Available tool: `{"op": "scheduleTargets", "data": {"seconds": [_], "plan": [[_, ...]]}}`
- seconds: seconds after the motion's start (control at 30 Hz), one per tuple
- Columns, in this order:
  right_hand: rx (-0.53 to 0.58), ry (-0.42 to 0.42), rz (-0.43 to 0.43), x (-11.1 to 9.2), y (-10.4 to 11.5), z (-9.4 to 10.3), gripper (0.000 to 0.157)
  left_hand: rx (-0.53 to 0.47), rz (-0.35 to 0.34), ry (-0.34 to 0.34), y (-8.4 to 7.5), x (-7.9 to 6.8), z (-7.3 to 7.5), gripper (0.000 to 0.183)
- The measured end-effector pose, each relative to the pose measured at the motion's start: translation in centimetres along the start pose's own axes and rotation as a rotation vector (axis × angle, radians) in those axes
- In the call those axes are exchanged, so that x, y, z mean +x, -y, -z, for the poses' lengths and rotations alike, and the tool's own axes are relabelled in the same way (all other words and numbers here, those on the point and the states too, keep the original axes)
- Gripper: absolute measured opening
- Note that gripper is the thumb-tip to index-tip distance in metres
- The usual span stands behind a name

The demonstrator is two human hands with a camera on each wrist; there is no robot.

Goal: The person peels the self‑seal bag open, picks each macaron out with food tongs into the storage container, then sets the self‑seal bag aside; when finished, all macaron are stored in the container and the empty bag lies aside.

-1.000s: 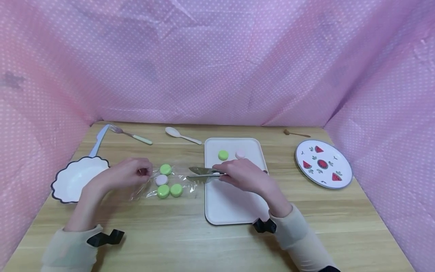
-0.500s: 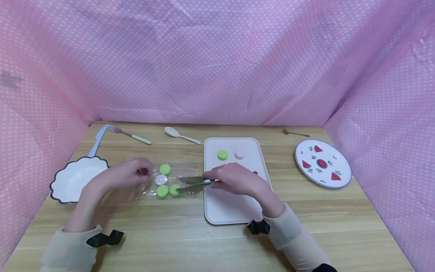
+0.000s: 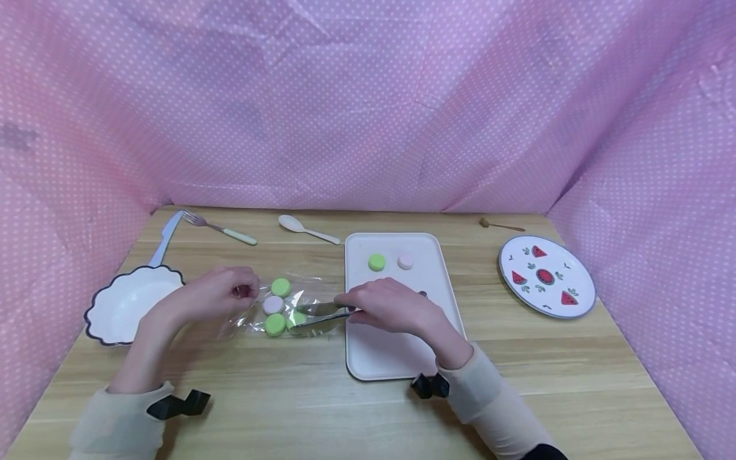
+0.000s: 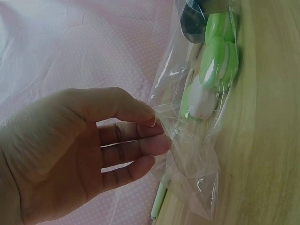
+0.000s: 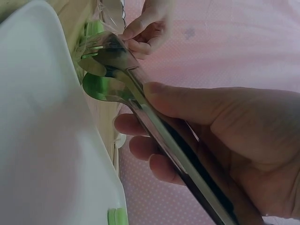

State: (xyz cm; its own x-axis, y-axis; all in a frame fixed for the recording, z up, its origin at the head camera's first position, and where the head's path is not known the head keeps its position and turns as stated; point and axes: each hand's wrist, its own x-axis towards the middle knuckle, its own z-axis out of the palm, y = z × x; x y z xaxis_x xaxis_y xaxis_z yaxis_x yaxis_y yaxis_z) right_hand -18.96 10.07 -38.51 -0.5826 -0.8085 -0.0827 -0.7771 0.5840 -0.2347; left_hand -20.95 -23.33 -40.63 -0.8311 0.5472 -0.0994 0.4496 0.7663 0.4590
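Observation:
My left hand (image 3: 213, 295) pinches the edge of a clear plastic bag (image 4: 197, 187) between thumb and fingertips. Inside the bag are several macarons: a green macaron (image 3: 280, 287), a pale pink macaron (image 3: 273, 305) and another green macaron (image 3: 275, 324) among them. Metal tongs (image 3: 316, 310) are gripped in my right hand (image 3: 391, 306), thumb on one arm and fingers on the other. Their tips reach into the bag, spread apart at the rightmost green macaron (image 3: 296, 317), partly covering it. The right wrist view shows the tong heads (image 5: 112, 51) with green between them.
A white tray (image 3: 379, 358) lies under my right hand, bearing one green and one pale pink macaron. Left stands a scalloped white bowl (image 3: 129, 306); a knife (image 3: 165, 239), fork (image 3: 221, 230) and spoon (image 3: 307, 230) lie behind. Right are a watermelon plate (image 3: 546, 297) and small wooden dipper (image 3: 501, 225).
My right hand has moved left with the tongs, from over the tray into the bag and onto the rightmost green macaron. The left hand has stayed in place.

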Motion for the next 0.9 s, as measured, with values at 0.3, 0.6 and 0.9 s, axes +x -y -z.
{"op": "scheduleTargets", "data": {"seconds": [0.3,0.6,0.9], "plan": [[-0.018,-0.013,0.001,-0.01,0.13,-0.04,0.007,0.010,-0.012,-0.002,-0.10,-0.03,0.07,0.012],[-0.072,-0.043,-0.041,-0.34,-0.25,0.15,0.010,0.006,0.005,0.022,-0.12,0.07,0.08,0.015],[-0.066,-0.039,-0.047,-0.22,-0.08,0.08,0.009,0.002,0.006,0.019,-0.11,0.04,0.10,0.014]]}}
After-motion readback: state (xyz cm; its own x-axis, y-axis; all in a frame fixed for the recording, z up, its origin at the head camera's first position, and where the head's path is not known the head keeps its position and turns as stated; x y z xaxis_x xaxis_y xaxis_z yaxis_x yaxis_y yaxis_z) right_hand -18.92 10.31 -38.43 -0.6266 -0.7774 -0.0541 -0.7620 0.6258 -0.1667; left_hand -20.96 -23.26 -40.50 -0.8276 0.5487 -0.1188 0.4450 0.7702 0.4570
